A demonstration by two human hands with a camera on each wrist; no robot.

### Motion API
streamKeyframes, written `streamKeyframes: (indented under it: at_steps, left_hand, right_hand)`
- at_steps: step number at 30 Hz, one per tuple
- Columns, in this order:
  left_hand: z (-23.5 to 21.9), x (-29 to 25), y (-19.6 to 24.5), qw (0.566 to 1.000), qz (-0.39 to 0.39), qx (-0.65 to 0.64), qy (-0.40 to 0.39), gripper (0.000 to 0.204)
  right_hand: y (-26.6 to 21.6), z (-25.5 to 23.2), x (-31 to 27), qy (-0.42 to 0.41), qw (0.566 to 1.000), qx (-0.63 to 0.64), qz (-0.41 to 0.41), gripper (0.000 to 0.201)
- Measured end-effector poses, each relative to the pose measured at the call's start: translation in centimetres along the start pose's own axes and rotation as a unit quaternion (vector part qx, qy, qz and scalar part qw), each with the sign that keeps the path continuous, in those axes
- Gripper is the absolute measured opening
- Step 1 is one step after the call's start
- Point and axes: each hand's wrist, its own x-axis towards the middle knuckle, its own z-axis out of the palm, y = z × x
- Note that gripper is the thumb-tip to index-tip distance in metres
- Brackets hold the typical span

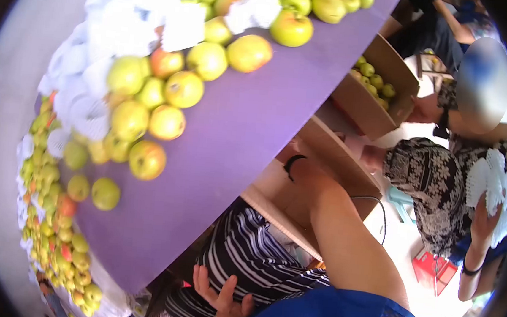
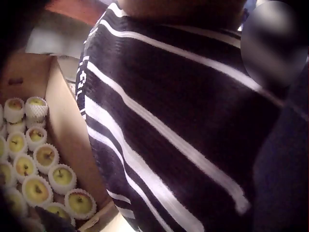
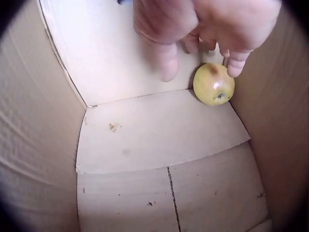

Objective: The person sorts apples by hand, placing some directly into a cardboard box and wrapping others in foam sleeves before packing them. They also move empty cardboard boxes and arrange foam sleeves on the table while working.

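One yellow-green apple (image 3: 213, 84) lay in a corner of a cardboard box (image 3: 125, 145), visible only from the right wrist. The right hand (image 3: 207, 24) hung over it, thumb apart, the other fingers angled down, one fingertip touching the fruit. From the head, a forearm (image 1: 349, 231) reached into the box, and the left hand (image 1: 223, 299) showed beside a striped shirt (image 1: 247, 241), fingers spread and slightly bent. The left wrist view hid those fingers but showed a carton (image 2: 72, 125) holding rows of foam-netted apples (image 2: 36, 190). Loose apples (image 1: 207, 61) sat on a purple tabletop (image 1: 227, 115); another carton (image 1: 402, 99) held more.
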Motion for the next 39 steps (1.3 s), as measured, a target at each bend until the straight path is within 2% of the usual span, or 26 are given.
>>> streamKeyframes:
  at_steps: [1,2,4,5,7,9,15,18,20,21,23,24,26,28,29,30,31,32,33,35,36,38,39]
  left_hand:
    - [0.0,-0.1,-0.1,1.000,-0.002,0.009,-0.003,0.046]
    - [-0.1,0.3,0.4,1.000,0.005,0.004,-0.005,0.046]
    - [-0.4,1.1,2.0,0.999,-0.019,0.008,-0.027,0.038]
    - [-0.2,1.0,1.8,0.999,-0.016,0.007,-0.030,0.038]
    - [0.0,0.7,1.5,1.000,-0.018,0.002,-0.007,0.037]
    - [0.1,0.4,1.2,1.000,-0.021,0.004,0.003,0.036]
    - [-0.2,-1.2,-0.5,0.999,0.016,0.020,-0.025,0.038]
    - [-0.2,-1.5,-1.5,0.998,0.053,0.013,-0.025,0.038]
    - [-0.5,-1.9,-1.9,0.998,0.044,0.006,-0.037,0.037]
    - [-0.6,-1.9,-1.9,0.998,0.036,-0.003,-0.045,0.037]
    - [-0.6,-1.5,-1.4,0.999,0.039,-0.002,-0.036,0.038]
    - [-0.4,-1.5,-1.5,0.999,0.040,-0.007,-0.024,0.041]
    - [0.2,-1.6,-1.7,0.999,0.044,-0.019,0.005,0.044]
    - [0.3,-1.4,-1.3,0.999,0.039,-0.030,0.013,0.043]
    - [0.3,-1.2,-1.2,0.999,0.044,-0.023,0.020,0.043]
    - [0.4,-1.0,-1.1,0.998,0.047,-0.027,0.033,0.042]
    - [0.3,-1.0,-0.9,0.997,0.047,-0.026,0.048,0.042]
    - [0.0,-0.9,-0.7,0.997,0.050,-0.016,0.052,0.042]
    - [-0.4,-0.7,-0.2,0.997,0.054,-0.007,0.057,0.042]
    - [-1.7,-0.1,0.9,0.998,0.040,0.000,0.054,0.036]
    - [-1.4,0.0,0.6,0.996,0.031,0.015,0.079,0.036]
    - [-1.4,-0.1,-0.3,0.991,0.055,-0.108,0.060,0.036]
    - [-2.5,-0.4,0.0,0.990,0.056,-0.100,0.080,0.036]
  right_hand:
    - [1.7,2.0,0.7,0.075,0.972,0.219,0.034,0.031]
    - [4.4,5.2,1.6,0.149,0.898,0.413,0.040,0.029]
    - [-1.5,1.6,0.5,0.104,0.971,0.207,0.066,0.031]
    - [-5.2,-0.5,-0.1,0.080,0.989,0.102,0.072,0.033]
    - [-5.6,-0.6,-0.8,0.043,0.994,-0.046,0.085,0.035]
    - [-5.2,0.0,-1.8,0.020,0.988,-0.122,0.094,0.038]
    - [-4.2,2.1,-3.3,-0.007,0.965,-0.248,0.087,0.048]
    - [-2.8,3.7,-4.3,-0.025,0.960,-0.266,0.083,0.053]
    - [1.5,5.9,-6.1,-0.055,0.967,-0.236,0.080,0.056]
    - [-1.6,3.6,-6.4,-0.076,0.970,-0.207,0.100,0.059]
    - [-9.3,-2.3,-7.2,-0.120,0.969,-0.107,0.189,0.064]
    - [-12.5,-4.8,-7.7,-0.131,0.957,-0.054,0.253,0.067]
    - [-16.6,-8.5,-8.5,-0.138,0.906,0.028,0.400,0.058]
    - [-20.3,-12.2,-9.9,-0.136,0.884,0.119,0.431,0.052]
    - [-19.1,-13.1,-11.3,-0.166,0.869,0.235,0.402,0.045]
    - [-23.3,-16.2,-12.1,-0.198,0.860,0.247,0.399,0.036]
    - [-20.6,-16.1,-13.7,-0.208,0.861,0.295,0.358,0.038]
    - [-24.1,-18.9,-14.6,-0.255,0.831,0.384,0.311,0.043]
    - [-27.1,-20.7,-15.4,-0.267,0.814,0.425,0.293,0.052]
    - [-33.6,-23.8,-17.3,-0.272,0.849,0.405,0.201,0.054]
    - [-36.1,-24.5,-17.9,-0.273,0.852,0.423,0.141,0.057]
    - [-40.2,-24.8,-18.9,-0.286,0.855,0.432,0.027,0.064]
    - [-42.7,-24.8,-19.9,-0.293,0.844,0.450,0.017,0.068]
